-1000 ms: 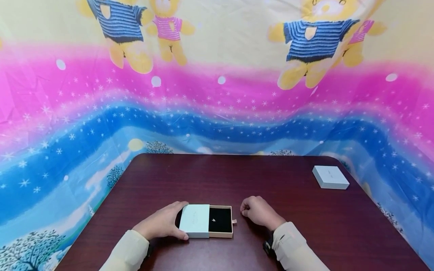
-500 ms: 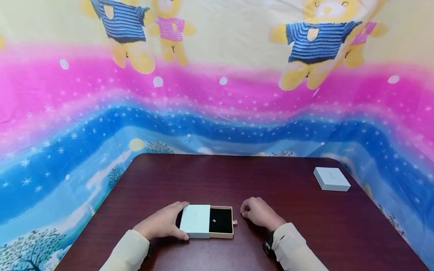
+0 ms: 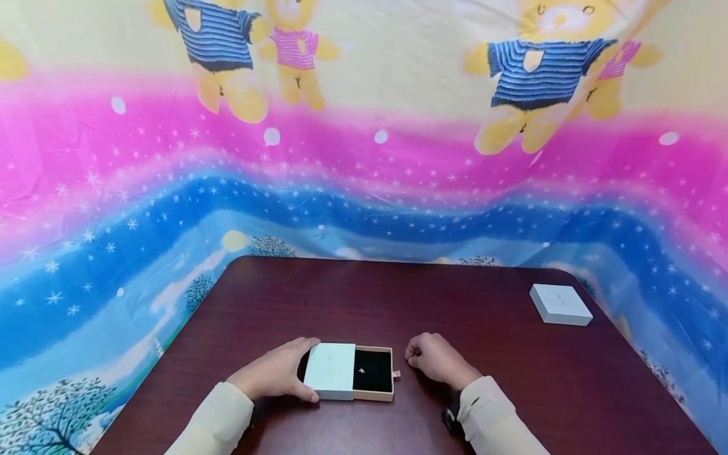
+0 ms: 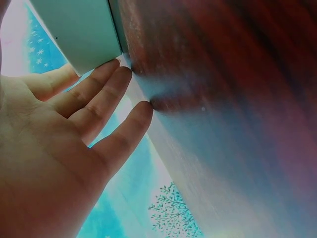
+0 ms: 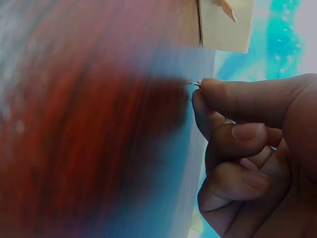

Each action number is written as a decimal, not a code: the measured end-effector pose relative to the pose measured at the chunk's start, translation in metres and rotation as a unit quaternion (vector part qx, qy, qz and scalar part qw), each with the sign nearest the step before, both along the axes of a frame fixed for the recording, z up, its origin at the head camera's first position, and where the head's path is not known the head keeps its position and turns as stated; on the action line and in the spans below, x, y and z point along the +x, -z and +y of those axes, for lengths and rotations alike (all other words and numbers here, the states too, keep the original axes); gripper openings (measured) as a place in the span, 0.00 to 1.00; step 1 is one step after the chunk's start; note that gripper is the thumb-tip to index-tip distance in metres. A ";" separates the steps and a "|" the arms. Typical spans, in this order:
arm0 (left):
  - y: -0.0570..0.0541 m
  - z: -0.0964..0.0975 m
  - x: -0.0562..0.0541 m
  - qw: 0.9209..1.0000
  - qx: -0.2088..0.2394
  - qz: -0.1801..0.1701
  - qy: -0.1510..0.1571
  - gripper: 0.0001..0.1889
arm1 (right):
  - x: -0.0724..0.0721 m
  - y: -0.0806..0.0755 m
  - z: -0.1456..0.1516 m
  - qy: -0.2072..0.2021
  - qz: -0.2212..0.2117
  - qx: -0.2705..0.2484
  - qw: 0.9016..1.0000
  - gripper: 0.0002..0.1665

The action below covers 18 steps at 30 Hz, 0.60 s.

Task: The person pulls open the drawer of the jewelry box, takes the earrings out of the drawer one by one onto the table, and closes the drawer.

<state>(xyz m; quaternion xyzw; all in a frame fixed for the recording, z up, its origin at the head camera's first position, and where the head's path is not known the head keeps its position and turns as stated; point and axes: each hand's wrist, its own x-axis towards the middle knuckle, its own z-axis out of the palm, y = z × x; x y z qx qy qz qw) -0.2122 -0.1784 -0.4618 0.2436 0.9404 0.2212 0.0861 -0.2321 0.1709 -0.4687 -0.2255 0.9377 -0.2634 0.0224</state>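
A drawer-style jewellery box [image 3: 331,373] lies on the table with its tray [image 3: 373,397] slid partly out to the right. On the tray's black pad [image 3: 378,382] sits a small silvery star-shaped piece [image 3: 361,371]. My left hand [image 3: 274,373] grips the sleeve from the left, thumb at the near edge and fingers at the far edge; the left wrist view shows the fingertips against the box's pale side [image 4: 81,32]. Just right of the tray's pull tab [image 3: 397,375], my right hand [image 3: 440,360] pinches a tiny shiny metal piece [image 5: 196,84] between thumb and index finger, its shape unclear.
Another closed white box [image 3: 560,303] stands at the table's far right corner. The dark red wooden table [image 3: 364,303] reaches back to a printed cloth backdrop [image 3: 352,164] with bears, which also hangs along both sides.
The head view has shifted slightly, so the scene sits a little further right. Both hands, the box and its tray keep their places relative to one another.
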 end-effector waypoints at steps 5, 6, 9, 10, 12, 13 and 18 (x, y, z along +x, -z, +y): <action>0.000 0.000 0.000 1.000 0.004 0.004 -0.001 0.58 | 0.000 -0.002 -0.001 0.000 0.007 0.001 1.000 0.10; 0.000 0.000 0.000 1.000 0.004 0.002 -0.001 0.58 | 0.001 -0.003 -0.001 0.001 0.006 0.003 1.000 0.10; 0.001 0.000 -0.001 1.000 0.002 0.004 0.002 0.58 | 0.001 -0.004 -0.001 0.001 0.004 0.004 1.000 0.09; 0.001 0.000 -0.001 1.000 0.002 0.006 0.004 0.58 | 0.001 -0.004 -0.001 0.003 0.003 0.003 1.000 0.09; 0.001 0.000 -0.002 1.000 -0.002 0.008 0.006 0.58 | 0.001 -0.004 -0.001 0.011 -0.002 0.002 1.000 0.09; 0.001 0.000 -0.002 1.000 -0.002 0.009 0.008 0.58 | 0.001 -0.005 0.000 0.014 -0.004 0.000 1.000 0.09; 0.000 0.000 -0.001 1.000 0.004 -0.001 0.007 0.58 | 0.002 -0.008 0.000 0.031 -0.019 -0.009 0.999 0.09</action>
